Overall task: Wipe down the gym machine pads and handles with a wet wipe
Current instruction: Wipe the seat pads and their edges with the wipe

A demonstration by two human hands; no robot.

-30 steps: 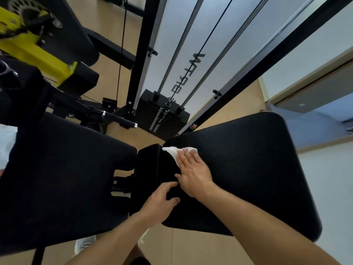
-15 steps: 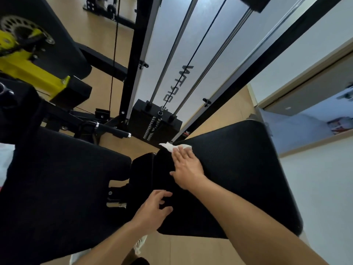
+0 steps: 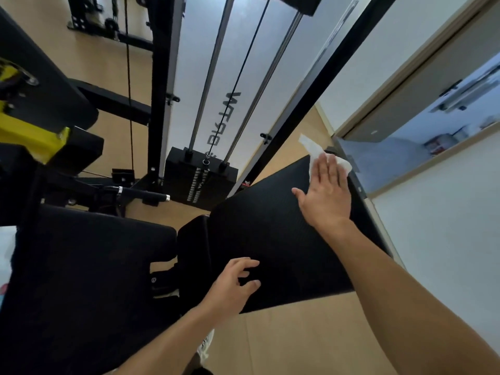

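While the flat right hand (image 3: 326, 194) presses the limp wipe (image 3: 315, 152) onto the firm pad (image 3: 270, 234), the left hand (image 3: 232, 286), fingers loosely spread, braces the pad's near edge.

Right hand (image 3: 326, 197) flat, pressing white wipe (image 3: 315, 152) at black pad's (image 3: 270, 226) far corner; left hand (image 3: 232, 286) rests on near edge.

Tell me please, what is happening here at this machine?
A person is cleaning a gym machine. The right hand, fingers straight, presses a white wipe flat on the far corner of a black pad. The left hand rests its fingertips on the near edge of that pad. The weight stack stands behind it.
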